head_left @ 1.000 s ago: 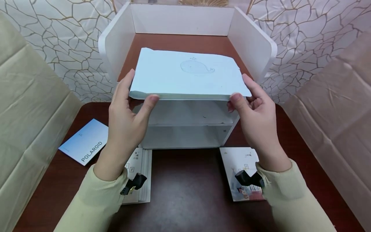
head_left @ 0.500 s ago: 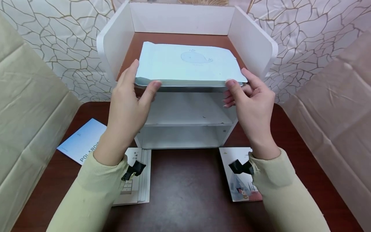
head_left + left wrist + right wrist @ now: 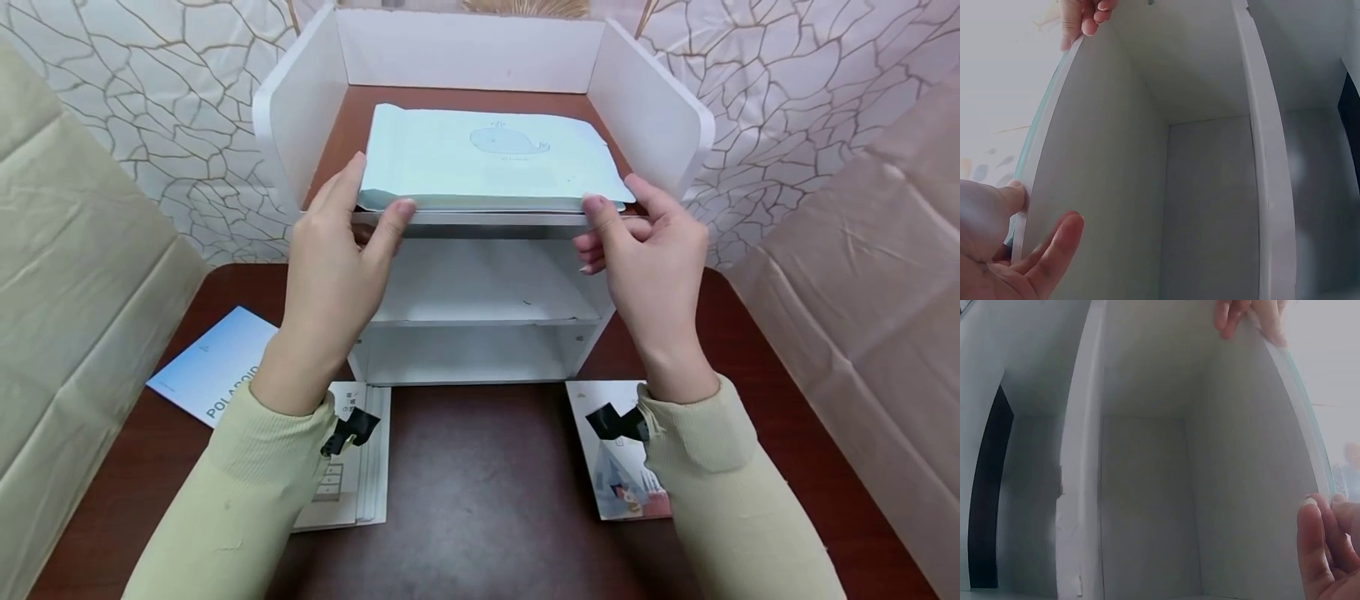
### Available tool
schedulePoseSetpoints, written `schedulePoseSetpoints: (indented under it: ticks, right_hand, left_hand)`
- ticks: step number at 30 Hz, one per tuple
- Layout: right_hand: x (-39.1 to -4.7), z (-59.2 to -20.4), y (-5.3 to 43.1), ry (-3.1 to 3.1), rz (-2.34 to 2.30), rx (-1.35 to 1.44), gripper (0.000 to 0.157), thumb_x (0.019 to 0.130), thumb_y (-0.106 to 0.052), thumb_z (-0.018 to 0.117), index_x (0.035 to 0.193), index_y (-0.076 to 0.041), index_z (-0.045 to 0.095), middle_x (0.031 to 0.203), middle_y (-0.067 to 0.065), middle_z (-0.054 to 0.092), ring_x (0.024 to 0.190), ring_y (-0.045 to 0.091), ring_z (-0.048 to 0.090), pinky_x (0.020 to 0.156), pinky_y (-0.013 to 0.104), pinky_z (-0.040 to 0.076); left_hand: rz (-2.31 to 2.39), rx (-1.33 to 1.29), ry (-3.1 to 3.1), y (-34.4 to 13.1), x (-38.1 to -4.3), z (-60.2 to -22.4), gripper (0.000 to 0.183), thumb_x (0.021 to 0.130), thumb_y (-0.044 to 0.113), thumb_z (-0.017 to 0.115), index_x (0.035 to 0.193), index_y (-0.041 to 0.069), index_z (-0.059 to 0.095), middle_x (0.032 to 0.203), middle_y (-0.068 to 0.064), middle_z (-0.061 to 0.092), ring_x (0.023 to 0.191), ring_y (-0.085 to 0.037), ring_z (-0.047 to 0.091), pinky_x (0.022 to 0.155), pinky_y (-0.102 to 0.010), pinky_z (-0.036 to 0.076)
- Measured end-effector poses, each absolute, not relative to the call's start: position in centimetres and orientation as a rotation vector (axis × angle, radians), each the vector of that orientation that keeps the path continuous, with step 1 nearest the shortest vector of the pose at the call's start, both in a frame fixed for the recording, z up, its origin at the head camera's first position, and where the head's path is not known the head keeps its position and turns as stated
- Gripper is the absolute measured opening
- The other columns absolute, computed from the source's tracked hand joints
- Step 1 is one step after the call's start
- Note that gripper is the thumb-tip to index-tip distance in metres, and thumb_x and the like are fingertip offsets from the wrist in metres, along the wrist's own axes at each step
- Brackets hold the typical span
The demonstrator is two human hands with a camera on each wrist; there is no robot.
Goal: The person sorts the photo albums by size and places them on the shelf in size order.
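Observation:
A pale blue book (image 3: 435, 162) with a line drawing of a whale lies flat at the front of the brown top shelf (image 3: 465, 97). Its greenish long edge faces me, close to the shelf's front rim. My left hand (image 3: 330, 258) holds the near left corner, thumb on the front edge and index finger along the side. At the near right corner, my right hand (image 3: 656, 271) holds it likewise, other fingers curled beneath. Both wrist views show the thumbs at the top board's edge, with fingers (image 3: 1054, 253) below the board. The book's underside is hidden.
The white shelf unit (image 3: 487, 283) has two open compartments below and raised side walls. A blue POLAROID booklet (image 3: 213, 367) lies left on the dark table (image 3: 480, 492). A stack of books (image 3: 367, 475) and another book (image 3: 618, 467) lie near my forearms.
Both hands have moved forward with the book, setting it farther back over the top shelf. Over the last half second the shift is slight, and the shelf's front rim now shows below it.

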State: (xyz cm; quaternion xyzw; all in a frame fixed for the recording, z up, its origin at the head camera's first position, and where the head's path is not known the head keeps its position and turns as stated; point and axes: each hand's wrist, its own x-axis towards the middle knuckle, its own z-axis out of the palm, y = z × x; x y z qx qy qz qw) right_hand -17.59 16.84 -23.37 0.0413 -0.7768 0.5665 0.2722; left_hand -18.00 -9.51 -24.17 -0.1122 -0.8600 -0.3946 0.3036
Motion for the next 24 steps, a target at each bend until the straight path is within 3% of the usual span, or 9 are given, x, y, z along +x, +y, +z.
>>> schedulePoseSetpoints:
  ticks: [4, 9, 15, 21, 24]
  right_hand:
    - [-16.7, -23.5, 16.7, -2.163, 1.443, 0.126, 0.059, 0.091, -0.029, 0.068, 0.142, -0.006, 0.047, 0.077, 0.013, 0.071, 0.058, 0.017, 0.067, 0.060, 0.025, 0.056]
    - [-15.4, -24.8, 16.6, -2.135, 1.358, 0.188, 0.054, 0.093, -0.021, 0.065, 0.142, -0.008, 0.045, 0.088, 0.012, 0.070, 0.066, 0.018, 0.066, 0.059, 0.023, 0.055]
    - [-14.7, -28.9, 16.9, -1.952, 1.367, 0.310, 0.048, 0.089, -0.007, 0.069, 0.133, -0.010, 0.050, 0.104, 0.011, 0.065, 0.083, 0.017, 0.062, 0.060, 0.021, 0.048]
    - [-12.5, -30.7, 14.8, -2.023, 1.461, 0.438, 0.045, 0.083, 0.007, 0.071, 0.124, 0.005, 0.052, 0.105, 0.018, 0.063, 0.086, 0.024, 0.064, 0.067, 0.024, 0.053]
    - [-11.6, -31.3, 13.8, -2.114, 1.455, 0.461, 0.048, 0.082, 0.007, 0.072, 0.125, 0.008, 0.050, 0.107, 0.018, 0.064, 0.087, 0.028, 0.064, 0.070, 0.027, 0.054]
  left_hand:
    - [-1.044, -0.317, -2.277, -9.7, -17.7, -24.8, 0.065, 0.094, 0.040, 0.060, 0.145, 0.005, 0.042, 0.142, -0.004, 0.048, 0.125, -0.010, 0.047, 0.100, -0.026, 0.042]
    - [-1.072, -0.425, -2.176, -10.4, -16.5, -26.0, 0.054, 0.095, 0.026, 0.063, 0.143, 0.009, 0.045, 0.137, -0.002, 0.051, 0.112, -0.012, 0.056, 0.091, -0.027, 0.050]
    - [-1.054, -0.610, -1.949, -11.4, -14.5, -27.5, 0.048, 0.091, 0.008, 0.065, 0.137, 0.001, 0.052, 0.133, -0.010, 0.056, 0.118, -0.020, 0.054, 0.096, -0.035, 0.048]
    - [-1.013, -0.627, -2.062, -12.6, -12.7, -29.8, 0.063, 0.083, 0.014, 0.076, 0.139, 0.003, 0.049, 0.133, -0.012, 0.054, 0.116, -0.023, 0.054, 0.094, -0.039, 0.048]
    - [-0.970, -0.590, -2.178, -13.1, -12.0, -31.3, 0.074, 0.077, 0.019, 0.082, 0.140, 0.006, 0.048, 0.134, -0.011, 0.052, 0.115, -0.024, 0.054, 0.092, -0.042, 0.047]
